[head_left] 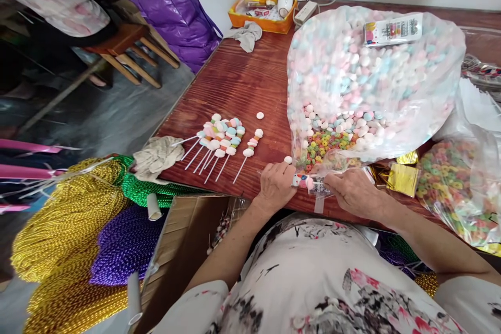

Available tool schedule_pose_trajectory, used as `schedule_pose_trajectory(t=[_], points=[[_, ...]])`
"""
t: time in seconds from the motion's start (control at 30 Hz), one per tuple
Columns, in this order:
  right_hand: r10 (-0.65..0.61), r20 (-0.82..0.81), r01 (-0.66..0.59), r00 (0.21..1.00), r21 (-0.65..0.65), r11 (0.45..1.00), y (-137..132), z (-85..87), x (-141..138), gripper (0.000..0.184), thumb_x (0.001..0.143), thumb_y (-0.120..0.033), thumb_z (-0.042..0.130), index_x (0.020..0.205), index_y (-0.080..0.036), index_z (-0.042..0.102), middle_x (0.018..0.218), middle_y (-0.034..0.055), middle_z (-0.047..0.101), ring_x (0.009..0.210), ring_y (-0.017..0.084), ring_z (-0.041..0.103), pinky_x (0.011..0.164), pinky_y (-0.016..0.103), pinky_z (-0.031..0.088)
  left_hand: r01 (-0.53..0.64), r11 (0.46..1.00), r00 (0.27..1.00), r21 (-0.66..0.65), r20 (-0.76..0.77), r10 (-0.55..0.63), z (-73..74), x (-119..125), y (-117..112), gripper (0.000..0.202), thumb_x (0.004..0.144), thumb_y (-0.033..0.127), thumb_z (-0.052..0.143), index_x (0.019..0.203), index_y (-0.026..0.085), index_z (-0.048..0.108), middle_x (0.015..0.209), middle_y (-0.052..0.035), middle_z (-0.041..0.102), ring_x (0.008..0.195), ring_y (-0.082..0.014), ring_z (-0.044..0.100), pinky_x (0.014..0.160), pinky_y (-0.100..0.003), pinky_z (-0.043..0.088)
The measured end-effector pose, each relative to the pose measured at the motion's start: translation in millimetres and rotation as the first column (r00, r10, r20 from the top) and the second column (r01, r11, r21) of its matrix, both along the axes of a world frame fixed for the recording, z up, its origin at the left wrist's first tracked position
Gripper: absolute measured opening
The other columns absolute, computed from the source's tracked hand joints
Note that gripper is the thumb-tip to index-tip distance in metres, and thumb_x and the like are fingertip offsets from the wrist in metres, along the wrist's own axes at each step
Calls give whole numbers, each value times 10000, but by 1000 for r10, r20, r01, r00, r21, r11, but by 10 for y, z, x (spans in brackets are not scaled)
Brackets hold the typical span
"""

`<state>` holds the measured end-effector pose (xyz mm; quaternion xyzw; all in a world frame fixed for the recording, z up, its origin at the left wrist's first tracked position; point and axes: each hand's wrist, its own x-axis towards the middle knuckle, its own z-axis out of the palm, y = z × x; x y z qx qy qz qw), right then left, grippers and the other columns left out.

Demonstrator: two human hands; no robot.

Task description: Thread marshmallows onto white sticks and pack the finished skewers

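My left hand [276, 185] and my right hand [354, 192] rest at the near edge of the red-brown table [242, 78]. Both are closed on a small candy skewer in a clear wrapper [309, 182] held between them. A loose white marshmallow [288, 159] lies just beyond my left hand. Right behind my hands a big clear bag [371, 78] holds pastel marshmallows and coloured cereal rings. To the left lies a row of finished marshmallow skewers [221, 141] on white sticks.
A second bag of coloured rings [457, 188] and gold foil pieces [403, 177] lie at the right. An orange tray [260, 13] and grey cloth [246, 35] sit at the far edge. Gold, green and purple bead strings [78, 229] pile at the left beside a wooden stool [129, 42].
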<state>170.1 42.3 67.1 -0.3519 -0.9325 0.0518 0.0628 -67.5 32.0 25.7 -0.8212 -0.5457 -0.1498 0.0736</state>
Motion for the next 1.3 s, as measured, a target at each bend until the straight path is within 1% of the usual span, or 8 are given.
schedule_pose_trajectory(t=[0.23,0.37,0.53,0.73,0.83,1.0,1.13,1.3], points=[[198,-98,-179,975,171,969,30,10,-146,131,907,-97,464,878,-162,575,737,36,621,678,160,486,641,303,237,131,987,985,-95,128,-119,-48,129,-60,194,868,261,496,707,180,566,670,-66,602,659,-201,544,624,-320,313],[320,-119,-271,940,310,911,101,6,-145,137,949,-127,460,872,-165,566,767,33,616,718,169,474,689,324,266,211,915,925,-344,374,-73,2,101,-78,200,880,334,543,777,168,588,717,-34,615,648,-156,525,609,-269,332],[368,-170,-303,914,314,900,208,114,-30,137,948,-121,457,895,-157,577,730,20,613,730,170,445,760,357,287,423,624,807,-657,587,71,228,-42,-29,238,789,362,706,843,150,613,718,36,556,658,-106,472,613,-210,344],[424,-164,-360,891,315,878,175,227,-10,251,960,-81,414,760,-174,535,633,-18,524,713,150,423,931,434,294,674,184,669,-715,697,258,261,3,18,393,714,445,766,727,165,491,585,72,426,543,-82,383,499,-202,292],[492,-118,-430,863,340,836,130,253,-45,229,964,-112,442,772,-171,552,679,-4,537,741,157,443,959,464,286,709,92,649,-699,698,303,207,88,11,442,635,437,821,702,169,475,562,80,406,521,-76,360,471,-201,276],[510,-138,-455,849,299,839,114,151,-107,220,959,-120,445,797,-160,588,657,-1,544,728,160,450,936,452,282,704,105,639,-702,691,337,188,110,11,422,587,408,846,787,150,580,591,83,450,516,-75,386,480,-201,313],[312,-179,-306,933,60,950,145,-54,-91,218,933,-130,463,786,-169,620,635,5,575,673,147,451,840,374,278,617,351,677,-704,702,220,234,18,8,308,676,312,787,885,141,640,731,52,557,677,-110,499,634,-212,399],[206,-192,-235,960,-142,962,175,-196,-86,192,924,-154,493,801,-178,639,654,12,612,642,147,469,729,318,272,432,598,826,-675,563,39,250,54,-94,208,745,176,668,950,145,654,817,-6,650,760,-163,569,723,-257,413]])
